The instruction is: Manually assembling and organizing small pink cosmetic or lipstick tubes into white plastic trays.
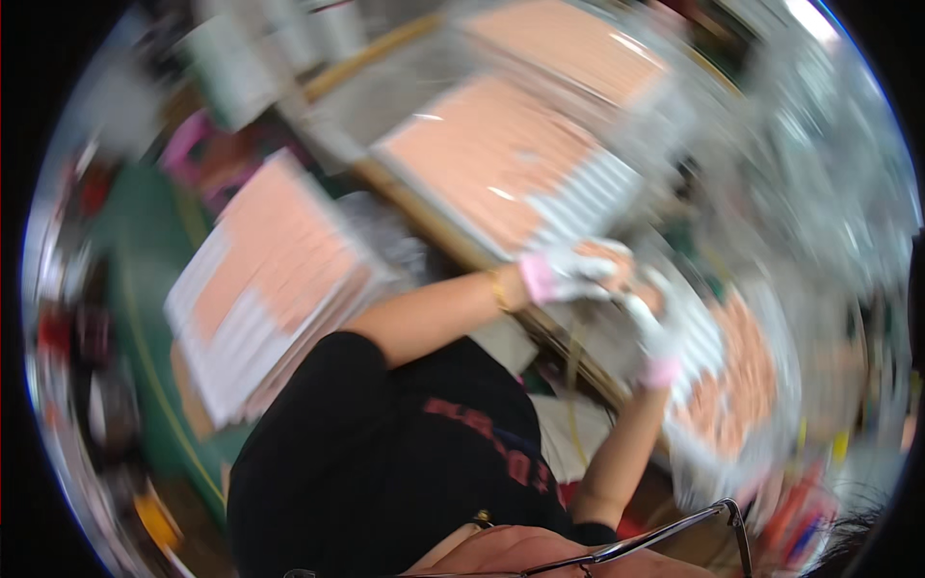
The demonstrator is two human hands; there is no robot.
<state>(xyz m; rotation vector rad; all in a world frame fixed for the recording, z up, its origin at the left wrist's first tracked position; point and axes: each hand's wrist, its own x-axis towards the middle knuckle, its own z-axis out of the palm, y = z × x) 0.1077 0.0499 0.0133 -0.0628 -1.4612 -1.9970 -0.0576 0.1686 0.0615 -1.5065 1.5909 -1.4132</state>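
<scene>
Both my hands wear white gloves with pink cuffs and meet above the bench edge. My left hand (578,274) is closed around small peach-coloured pieces (609,258). Close beside it, my right hand (657,323) has its fingers bent together; blur hides what they grip, though something peach shows at the fingertips. Beyond my left hand lies a white ridged tray (590,197), mostly covered with rows of peach pieces and bare at its near right corner. A loose heap of peach pieces (734,380) lies to the right of my right hand, on clear plastic.
A stack of white trays with peach pieces (279,270) stands at the left, beside a green surface (145,318). Another plastic-wrapped tray stack (568,48) sits at the far side. Clear plastic sheeting (800,144) fills the right. A wooden edge (419,217) borders the bench.
</scene>
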